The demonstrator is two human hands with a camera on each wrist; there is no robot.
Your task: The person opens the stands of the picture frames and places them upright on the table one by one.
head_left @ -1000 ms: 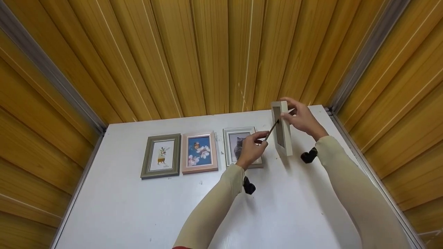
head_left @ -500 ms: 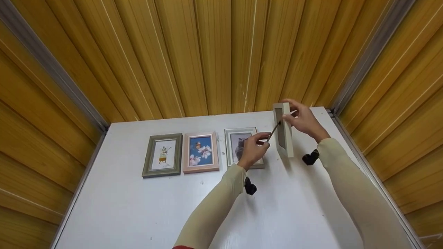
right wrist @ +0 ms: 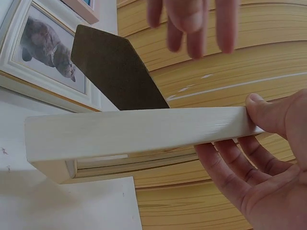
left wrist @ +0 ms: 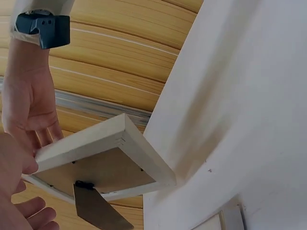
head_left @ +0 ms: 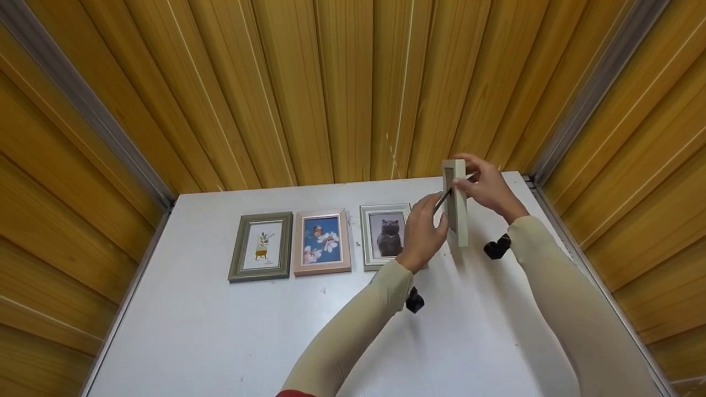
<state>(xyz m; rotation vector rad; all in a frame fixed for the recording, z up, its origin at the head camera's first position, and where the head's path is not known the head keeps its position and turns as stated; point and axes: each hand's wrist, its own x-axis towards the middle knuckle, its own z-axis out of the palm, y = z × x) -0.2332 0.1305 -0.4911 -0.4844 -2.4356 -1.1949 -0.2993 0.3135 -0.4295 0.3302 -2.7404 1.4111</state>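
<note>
Upright near the board's far right edge, a cream picture frame [head_left: 462,220] is held by my right hand [head_left: 486,186]. In the right wrist view, that thumb presses one side of the frame [right wrist: 139,132] while the fingers curl under the other. Its brown back panel [left wrist: 112,167] shows in the left wrist view, with a dark support leg [left wrist: 98,209] swung out from it. My left hand [head_left: 423,234] is beside the leg, fingers extended. The right wrist view shows those left fingertips [right wrist: 195,45] apart from the leg [right wrist: 110,67].
Left of the hands, a silver-white frame with a cat picture [head_left: 389,245], a pink frame with blossoms [head_left: 322,270] and a green frame [head_left: 234,259] lie in a row on the white tabletop [head_left: 220,331]. Wood-patterned panels [head_left: 342,94] rise behind and at both sides.
My left hand has let go of the support leg and straightened its fingers, moving right towards the frame. The right hand still holds the frame, now turned more edge-on.
</note>
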